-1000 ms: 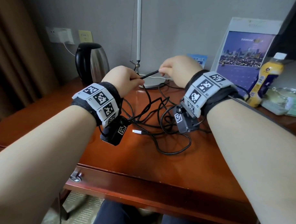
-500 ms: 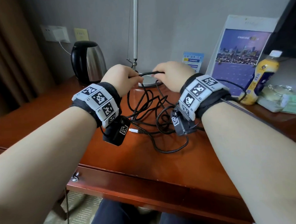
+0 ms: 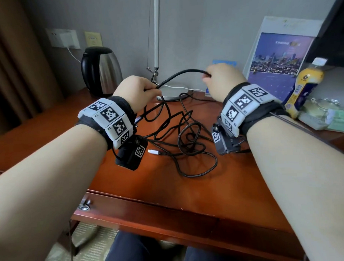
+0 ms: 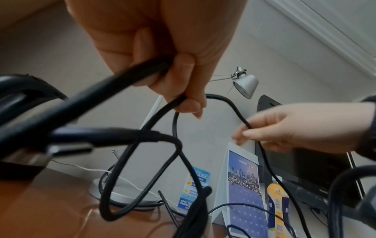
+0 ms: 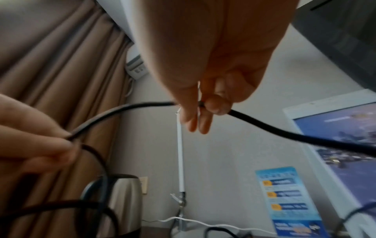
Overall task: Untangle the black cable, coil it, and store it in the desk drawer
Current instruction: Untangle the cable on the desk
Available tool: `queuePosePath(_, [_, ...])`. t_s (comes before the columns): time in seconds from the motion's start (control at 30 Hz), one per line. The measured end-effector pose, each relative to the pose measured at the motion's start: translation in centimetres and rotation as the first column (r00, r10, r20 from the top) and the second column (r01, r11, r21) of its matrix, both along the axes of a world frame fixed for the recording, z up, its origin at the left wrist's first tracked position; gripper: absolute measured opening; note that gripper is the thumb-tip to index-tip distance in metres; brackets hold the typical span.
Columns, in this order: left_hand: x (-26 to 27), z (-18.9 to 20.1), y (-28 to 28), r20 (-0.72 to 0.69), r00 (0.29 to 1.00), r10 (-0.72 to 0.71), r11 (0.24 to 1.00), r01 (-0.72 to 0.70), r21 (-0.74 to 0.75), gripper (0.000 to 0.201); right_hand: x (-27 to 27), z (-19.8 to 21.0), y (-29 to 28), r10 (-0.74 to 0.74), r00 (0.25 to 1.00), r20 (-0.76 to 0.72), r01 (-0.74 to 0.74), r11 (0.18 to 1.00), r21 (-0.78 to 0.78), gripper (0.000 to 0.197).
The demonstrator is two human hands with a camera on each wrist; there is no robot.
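Brown curtains (image 3: 12,63) hang at the far left, beside a grey wall that carries a white socket plate (image 3: 63,38) with a plug in it. On the glossy reddish wooden counter (image 3: 141,182) a black and steel kettle (image 3: 101,71) stands at the far left, near the wall. To its right rises the thin white stem of a desk lamp (image 3: 156,33) on a round pale base. The left hand (image 3: 135,91) is raised above the counter and pinches the black cable (image 3: 181,72), with loops of it hanging below the fingers. From there the cable arches to the right hand (image 3: 223,80), which pinches it between thumb and fingertips. The rest of the cable lies tangled on the counter between the two wrists, with a white connector (image 3: 152,151) near the left wrist. At the near edge, the drawer (image 3: 150,213) sits closed with a metal handle at its left. At the far right stand a small blue card (image 3: 224,62), a skyline display card (image 3: 276,62) and a yellow bottle (image 3: 304,86).
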State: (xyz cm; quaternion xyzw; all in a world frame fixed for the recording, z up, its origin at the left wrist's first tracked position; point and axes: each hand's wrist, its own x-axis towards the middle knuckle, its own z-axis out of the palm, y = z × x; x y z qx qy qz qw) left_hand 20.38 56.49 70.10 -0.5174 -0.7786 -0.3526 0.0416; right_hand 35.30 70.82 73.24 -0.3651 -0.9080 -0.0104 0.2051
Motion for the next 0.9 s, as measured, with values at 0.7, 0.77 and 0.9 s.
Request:
queuePosePath(0.7, [-0.6, -0.6, -0.7, -0.055, 0.997, 0.049, 0.998, -0.051, -0.029, 0.028, 1.1, 0.0, -0.8, -0.065, 0.996, 0.059, 0.064, 0.998, 0.014, 0.026])
queuePosePath(0.77, [-0.3, -0.2, -0.4, -0.067, 0.997, 0.049, 0.998, -0.052, -0.039, 0.030, -0.4, 0.2, -2.5, 0.083, 0.991, 0.104, -0.086, 0.996, 0.031, 0.027])
queuePosePath(0.9, [-0.1, 0.0, -0.4, -0.066, 0.997, 0.046, 0.999, -0.047, -0.005, 0.028, -1.8, 1.3, -3.5, 0.155, 0.981, 0.117, -0.158, 0.987, 0.021, 0.027])
